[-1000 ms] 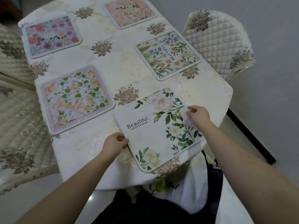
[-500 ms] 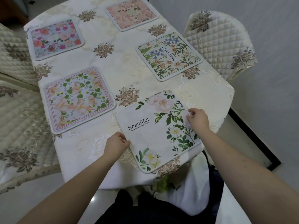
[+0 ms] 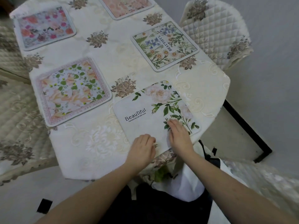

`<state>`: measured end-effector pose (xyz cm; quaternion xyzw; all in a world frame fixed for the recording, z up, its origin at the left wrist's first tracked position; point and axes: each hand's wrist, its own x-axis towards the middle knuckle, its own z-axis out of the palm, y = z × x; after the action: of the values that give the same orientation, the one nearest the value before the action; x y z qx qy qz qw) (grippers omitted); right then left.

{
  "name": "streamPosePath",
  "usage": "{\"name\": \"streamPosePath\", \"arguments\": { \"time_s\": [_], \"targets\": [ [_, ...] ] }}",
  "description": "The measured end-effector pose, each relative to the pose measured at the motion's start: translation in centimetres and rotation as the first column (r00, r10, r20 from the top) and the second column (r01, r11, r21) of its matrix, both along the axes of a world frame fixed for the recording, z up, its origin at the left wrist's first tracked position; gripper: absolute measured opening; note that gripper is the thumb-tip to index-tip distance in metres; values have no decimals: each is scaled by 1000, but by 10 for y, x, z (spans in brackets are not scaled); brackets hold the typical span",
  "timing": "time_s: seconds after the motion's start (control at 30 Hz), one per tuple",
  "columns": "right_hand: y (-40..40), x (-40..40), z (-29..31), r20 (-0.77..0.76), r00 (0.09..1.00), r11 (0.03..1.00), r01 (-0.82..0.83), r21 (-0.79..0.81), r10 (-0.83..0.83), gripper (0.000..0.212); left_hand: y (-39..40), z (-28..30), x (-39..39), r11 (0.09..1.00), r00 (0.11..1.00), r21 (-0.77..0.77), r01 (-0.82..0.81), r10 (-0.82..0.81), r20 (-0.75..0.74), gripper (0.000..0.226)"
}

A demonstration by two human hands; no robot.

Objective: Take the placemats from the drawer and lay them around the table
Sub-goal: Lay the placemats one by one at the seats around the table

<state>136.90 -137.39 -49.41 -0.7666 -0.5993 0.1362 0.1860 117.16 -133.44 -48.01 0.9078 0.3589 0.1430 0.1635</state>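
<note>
A white placemat [image 3: 146, 109] printed with "BeauTiful" and green leaves lies flat at the table's near end. My right hand [image 3: 178, 136] rests palm down on its near right part, fingers straight. My left hand [image 3: 142, 148] lies at the mat's near edge with fingers loosely bent; it grips nothing that I can see. Several other placemats lie around the table: a peach and green one [image 3: 71, 90] at the left, a pink-flowered one [image 3: 45, 27] at the far left, a wildflower one [image 3: 164, 46] at the right, and a pink one [image 3: 126, 6] at the far end.
The table [image 3: 113, 62] wears a cream embroidered cloth. Quilted chairs stand at the right [image 3: 215, 31] and along the left [image 3: 16, 113]. Grey floor lies to the right, with a black strip [image 3: 246, 131] near the table's corner.
Both hands have left the mat's side edges and come together at its near part. The right hand now lies flat on the mat. The mat itself has stayed in place.
</note>
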Motion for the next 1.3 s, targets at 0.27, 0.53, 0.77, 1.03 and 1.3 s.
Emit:
{"name": "streamPosePath", "arguments": {
  "time_s": [0.27, 0.53, 0.77, 1.03, 1.3],
  "targets": [
    [-22, -18, -11, 151, 980, 982, -111, -151, 133, 54, -19, -31, 14, 987, 961, -21, 161, -161, -225, 60],
    [-24, 29, -8, 188, 981, 971, -4, -239, 50, 61, 6, -31, -11, 993, 939, -43, 106, -114, -324, 62],
    [-19, 78, 2, 205, 978, 939, 106, -327, -38, 62, 42, -27, -48, 994, 910, -91, 62, -94, -403, 72],
    [0, 37, 4, 183, 978, 975, 136, -174, -104, 64, 60, -9, -47, 997, 963, -55, 45, -58, -264, 53],
    [56, -40, 1, 107, 977, 975, -167, -145, 183, 57, 85, -16, -31, 998, 979, 1, -60, 59, -196, 55]
  ]
}}
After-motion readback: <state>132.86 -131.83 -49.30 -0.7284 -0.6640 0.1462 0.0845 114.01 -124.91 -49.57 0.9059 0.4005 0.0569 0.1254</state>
